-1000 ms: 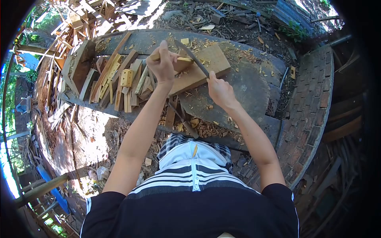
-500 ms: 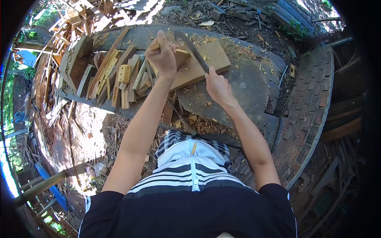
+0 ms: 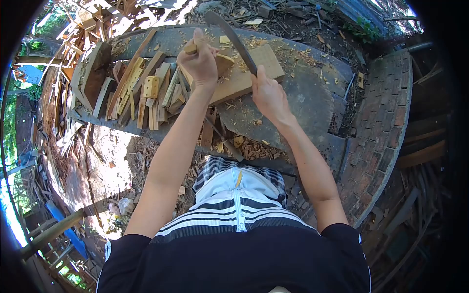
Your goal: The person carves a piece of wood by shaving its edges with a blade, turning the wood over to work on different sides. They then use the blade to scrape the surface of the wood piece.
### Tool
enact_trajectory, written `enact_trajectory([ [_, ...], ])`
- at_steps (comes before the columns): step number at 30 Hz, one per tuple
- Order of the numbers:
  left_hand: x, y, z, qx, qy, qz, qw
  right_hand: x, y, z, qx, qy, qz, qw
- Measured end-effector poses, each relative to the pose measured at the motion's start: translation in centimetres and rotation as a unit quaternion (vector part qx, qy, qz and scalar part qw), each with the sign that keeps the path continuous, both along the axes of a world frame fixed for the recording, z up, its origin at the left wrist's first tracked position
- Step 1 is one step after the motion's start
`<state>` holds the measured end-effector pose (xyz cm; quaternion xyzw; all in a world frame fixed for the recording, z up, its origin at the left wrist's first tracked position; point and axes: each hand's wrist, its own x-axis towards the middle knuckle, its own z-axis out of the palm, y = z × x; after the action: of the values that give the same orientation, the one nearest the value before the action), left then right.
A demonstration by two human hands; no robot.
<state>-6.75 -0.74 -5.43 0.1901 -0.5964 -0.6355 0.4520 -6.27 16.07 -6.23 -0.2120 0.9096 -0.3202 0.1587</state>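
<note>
From afar, I see my right hand (image 3: pixel 270 95) wrapped round the knife (image 3: pixel 236 43); my left hand (image 3: pixel 198 63) grips the stick (image 3: pixel 190 49) near the block (image 3: pixel 256 73). If the knife skids, it could cut my left hand.

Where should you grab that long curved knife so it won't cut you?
Probably take the knife by its near end, where the right hand grips it, coming from the person's own side: the long curved part reaches away from the body, so fingers there should stay clear.
</note>
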Motion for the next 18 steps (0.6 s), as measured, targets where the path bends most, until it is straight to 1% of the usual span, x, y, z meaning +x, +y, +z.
enact_trajectory([
  [1, 0.0, 0.1, -0.1, 0.001, 0.001, -0.001, 1.000, 0.2, 0.0, -1.0, 0.001, 0.001, -0.001, 1.000],
  [3, -0.1, 0.1, 0.0, -0.087, -0.057, 0.006, 0.995, 0.5, -0.3, -4.6, 0.076, -0.016, 0.022, 0.997],
  [4, -0.1, 0.0, 0.1, -0.090, -0.048, 0.009, 0.995, 0.6, 0.0, -4.9, 0.048, -0.018, 0.018, 0.999],
  [6, 0.2, 0.1, 0.1, -0.018, -0.025, 0.015, 0.999, 0.2, 0.3, -4.8, 0.045, -0.001, 0.030, 0.999],
  [8, -0.1, 0.0, -0.1, -0.023, -0.017, 0.008, 1.000, 0.1, 0.6, -4.2, 0.048, 0.002, 0.039, 0.998],
  [10, 0.5, 0.3, -0.1, -0.013, -0.006, -0.012, 1.000, -0.1, 0.2, -1.3, 0.035, -0.013, 0.025, 0.999],
  [11, 0.4, 0.2, -0.1, -0.014, -0.006, -0.009, 1.000, 0.0, -0.1, -2.0, 0.034, -0.013, 0.028, 0.999],
  [13, 0.2, 0.2, -0.2, -0.016, -0.007, -0.009, 1.000, 0.7, -0.1, -4.6, 0.082, -0.009, 0.030, 0.996],
  [14, 0.2, 0.0, 0.0, -0.019, 0.001, -0.010, 1.000, 0.7, 0.0, -5.5, 0.072, -0.008, 0.026, 0.997],
  [15, 0.4, -0.4, 0.0, -0.013, -0.004, 0.003, 1.000, 0.3, 0.0, -5.3, 0.068, 0.001, 0.027, 0.997],
  [17, 1.5, -1.0, -0.3, -0.008, -0.011, 0.014, 1.000, 0.5, 0.3, -5.2, 0.069, -0.023, 0.028, 0.997],
  [18, 1.9, -1.4, -0.4, 0.034, 0.035, -0.008, 0.999, 0.2, 0.4, -4.7, 0.066, -0.021, 0.024, 0.997],
])
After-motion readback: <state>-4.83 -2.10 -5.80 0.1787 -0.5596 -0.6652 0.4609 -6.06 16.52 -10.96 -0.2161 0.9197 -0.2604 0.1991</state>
